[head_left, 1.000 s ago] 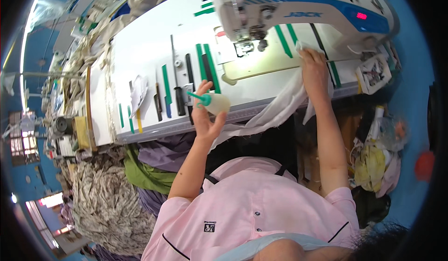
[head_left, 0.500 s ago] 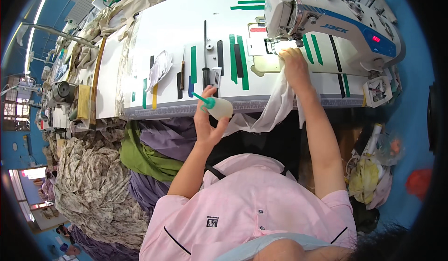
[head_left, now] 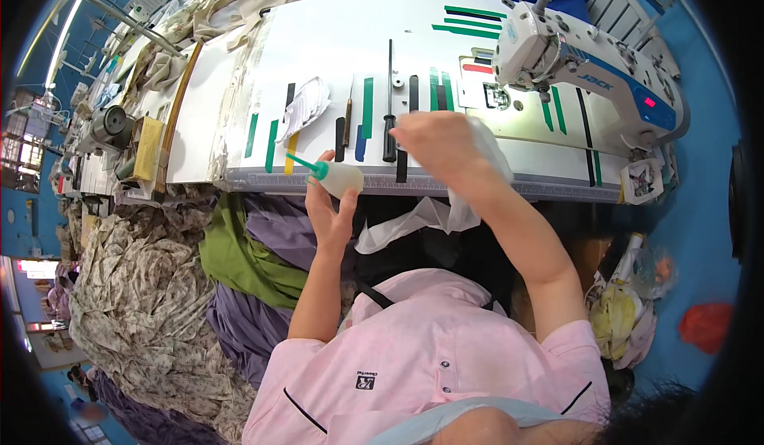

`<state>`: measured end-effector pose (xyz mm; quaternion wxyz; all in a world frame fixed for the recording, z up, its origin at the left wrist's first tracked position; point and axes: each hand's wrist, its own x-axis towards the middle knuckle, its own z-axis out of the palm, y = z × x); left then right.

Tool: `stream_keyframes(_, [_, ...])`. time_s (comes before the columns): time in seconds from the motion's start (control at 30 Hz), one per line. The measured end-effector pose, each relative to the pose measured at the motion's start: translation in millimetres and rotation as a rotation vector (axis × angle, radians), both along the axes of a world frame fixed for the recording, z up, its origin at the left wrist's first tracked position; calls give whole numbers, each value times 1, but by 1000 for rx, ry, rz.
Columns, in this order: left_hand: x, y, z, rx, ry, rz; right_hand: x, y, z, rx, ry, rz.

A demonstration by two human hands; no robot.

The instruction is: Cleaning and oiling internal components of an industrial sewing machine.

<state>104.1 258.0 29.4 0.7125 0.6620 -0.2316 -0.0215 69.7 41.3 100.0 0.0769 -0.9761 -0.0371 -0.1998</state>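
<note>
In my left hand (head_left: 328, 206) is a translucent squeeze bottle (head_left: 345, 178) with a thin green nozzle, tilted up toward the left at the table's front edge. My thumb and fingers wrap round it. My right hand (head_left: 438, 144) is closed over the table, its fingers curled near the black handle of a long screwdriver (head_left: 389, 138). A strip of white cloth (head_left: 492, 149) shows behind that hand and trails below the table edge, apparently held in it; the fingertips are partly hidden. The sewing machine (head_left: 589, 71) stands right of this hand, its needle area uncovered.
On the white table (head_left: 334, 39) lie a wooden-handled awl (head_left: 347, 122), a white fabric piece (head_left: 306, 107) and several green and black tape strips. Floral cloth (head_left: 151, 310) and green cloth (head_left: 247, 246) are heaped at the left. A small parts tray (head_left: 641, 181) hangs at the right corner.
My right hand has left the machine's needle area and moved left toward the screwdriver, the white cloth with it. My left hand still grips the bottle, slightly further left. The view has shifted.
</note>
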Motion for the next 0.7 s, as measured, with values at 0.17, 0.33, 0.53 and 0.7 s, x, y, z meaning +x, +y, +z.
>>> stream_keyframes(0.17, [-1,15,-3,-56,43,20,76,60,-44,-383,67,96])
stream_keyframes(0.33, [-2,19,4,-82,46,12,93,58,-56,-484,46,352])
stream_keyframes(0.53, [-10,8,3,-121,112,-45,70,45,-37,-274,-298,370])
stream_keyframes(0.7, [-21,-14,8,-101,15,-83,-62,-2,8,64,-627,184])
